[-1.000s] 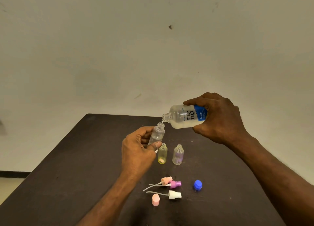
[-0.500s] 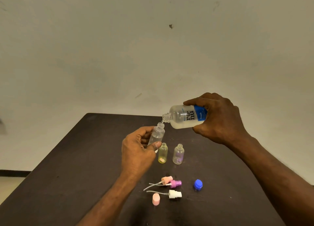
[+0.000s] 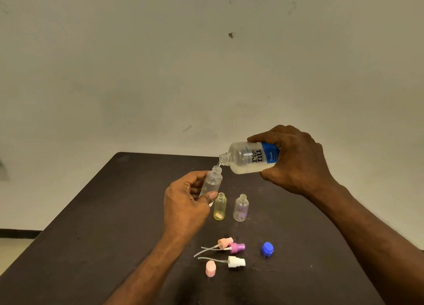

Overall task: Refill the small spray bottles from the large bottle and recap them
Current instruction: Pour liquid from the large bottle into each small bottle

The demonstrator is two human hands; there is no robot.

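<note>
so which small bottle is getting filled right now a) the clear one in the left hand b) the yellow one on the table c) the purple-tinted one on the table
a: the large bottle is tipped over the clear small bottle held in the left hand.

Both forearms leave the bottom edge. The left hand (image 3: 185, 203) covers the lower part of the clear bottle (image 3: 212, 182); the right hand (image 3: 296, 160) hides the large bottle's (image 3: 249, 158) base. Table (image 3: 91, 236) near corners cropped; small label print illegible.
</note>
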